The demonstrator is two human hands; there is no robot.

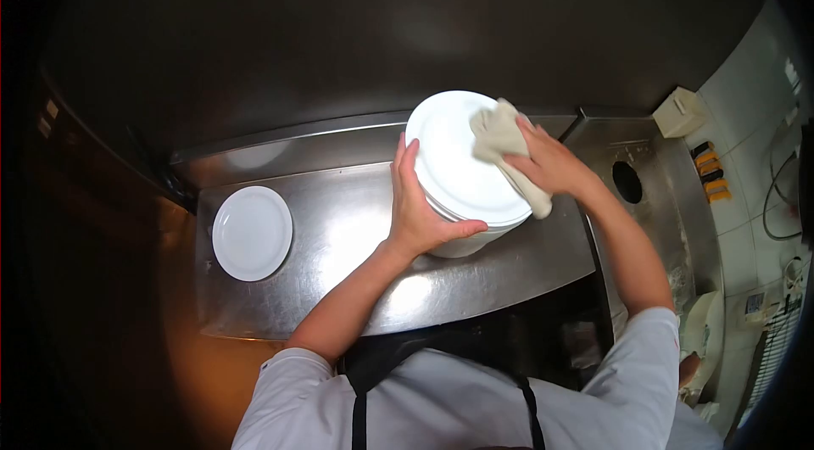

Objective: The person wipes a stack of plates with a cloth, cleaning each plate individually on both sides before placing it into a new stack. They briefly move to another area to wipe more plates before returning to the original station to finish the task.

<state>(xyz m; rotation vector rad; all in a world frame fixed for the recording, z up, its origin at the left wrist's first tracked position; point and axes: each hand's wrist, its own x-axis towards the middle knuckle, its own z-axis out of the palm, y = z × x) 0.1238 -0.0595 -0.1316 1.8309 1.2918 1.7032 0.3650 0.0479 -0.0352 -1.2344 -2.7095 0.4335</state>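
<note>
A white round plate (454, 153) tops a stack of white plates (465, 248) on the steel counter. My left hand (420, 217) grips the left rim, its fingers along the far side and the thumb across the near edge. Whether it also grips plates beneath the top one is hard to tell. Bunched in my right hand (549, 163) is a beige cloth (498, 134), pressed on the right part of the top plate. One end of the cloth hangs over the rim.
A single white plate (253, 234) lies on the left of the steel counter (339, 195). To the right is a steel sink basin (653, 195) with a dark round hole (627, 182). Yellow-and-black items (710, 170) are by the tiled wall. A dark metal panel (381, 34) rises behind.
</note>
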